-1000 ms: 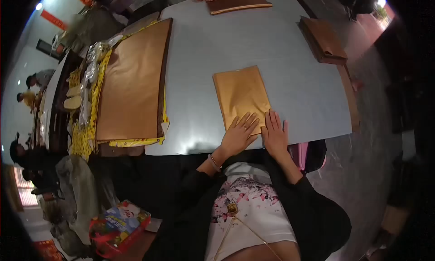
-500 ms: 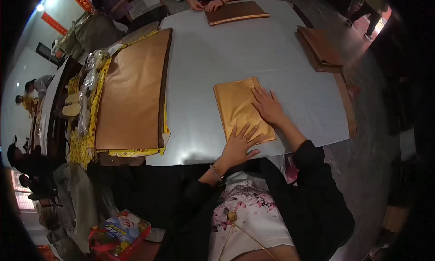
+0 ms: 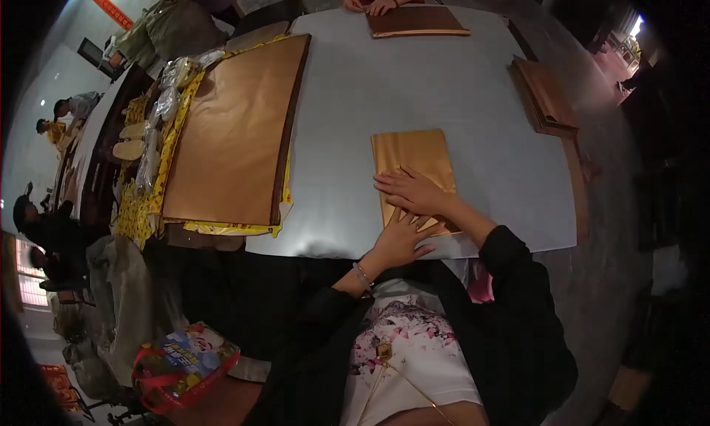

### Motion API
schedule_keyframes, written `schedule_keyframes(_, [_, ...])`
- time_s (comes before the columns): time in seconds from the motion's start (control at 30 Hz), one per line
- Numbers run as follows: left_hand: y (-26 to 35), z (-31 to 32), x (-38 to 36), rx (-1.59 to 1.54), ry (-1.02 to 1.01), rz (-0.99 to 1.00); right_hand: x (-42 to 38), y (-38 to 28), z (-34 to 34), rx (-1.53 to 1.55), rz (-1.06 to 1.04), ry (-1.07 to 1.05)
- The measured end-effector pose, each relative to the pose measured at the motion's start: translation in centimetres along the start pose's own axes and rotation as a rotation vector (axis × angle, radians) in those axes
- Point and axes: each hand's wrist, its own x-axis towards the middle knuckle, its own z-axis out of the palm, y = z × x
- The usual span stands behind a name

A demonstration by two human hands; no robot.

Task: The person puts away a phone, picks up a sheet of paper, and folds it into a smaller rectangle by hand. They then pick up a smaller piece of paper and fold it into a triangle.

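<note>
A folded golden-brown sheet (image 3: 414,149) lies on the grey tabletop (image 3: 340,130) in front of me. My right hand (image 3: 414,191) rests flat across the middle of the sheet, its fingers pointing left. Just below it, my left hand (image 3: 401,241) lies spread over the sheet's near edge, its fingertips close to the right hand. Both palms face down. A bracelet is on my left wrist. To the left lies a large stack of flat brown sheets (image 3: 237,123) on yellow wrapping.
Across the table, another person's hands (image 3: 381,6) touch a folded brown sheet (image 3: 421,21). Folded brown sheets (image 3: 543,97) are piled at the right edge. Plastic-wrapped items (image 3: 166,100) line the left side. A colourful bag (image 3: 188,359) sits at the lower left.
My right hand has moved from the sheet's upper right edge down and left to its middle, near my left hand. The view has shifted, and the person walking at upper right is no longer clearly visible.
</note>
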Motion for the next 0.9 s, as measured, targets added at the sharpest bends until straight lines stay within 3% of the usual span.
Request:
schedule_keyframes(0.1, [-0.1, 0.2, 0.0, 0.027, -0.017, 0.0, 1.9, 0.8, 0.1, 0.057, 0.062, 0.115])
schedule_keyframes(0.23, [-0.3, 1.0, 0.0, 0.045, 0.006, 0.01, 4.7, 3.1, 0.6, -0.009, 0.162, 0.117])
schedule_keyframes(0.27, [-0.2, 1.1, -0.1, 0.052, 0.018, 0.011, 5.4, 3.5, 0.6, -0.16, 0.181, 0.149])
schedule_keyframes(0.5, [-0.3, 0.9, -0.1, 0.018, 0.03, 0.006, 7.5, 3.2, 1.9, -0.235, 0.376, 0.295])
schedule_keyframes(0.57, [-0.1, 1.1, -0.1, -0.021, 0.019, -0.013, 7.5, 2.4, 2.4, -0.452, 0.489, 0.311])
schedule_keyframes(0.7, [-0.3, 1.1, 0.2, 0.064, 0.039, 0.0, 5.7, 1.1, 2.8, -0.193, 0.346, 0.245])
schedule_keyframes(0.9, [-0.5, 1.0, 0.0, 0.092, 0.027, 0.024, 3.4, 4.7, 1.0, -0.248, 0.519, 0.332])
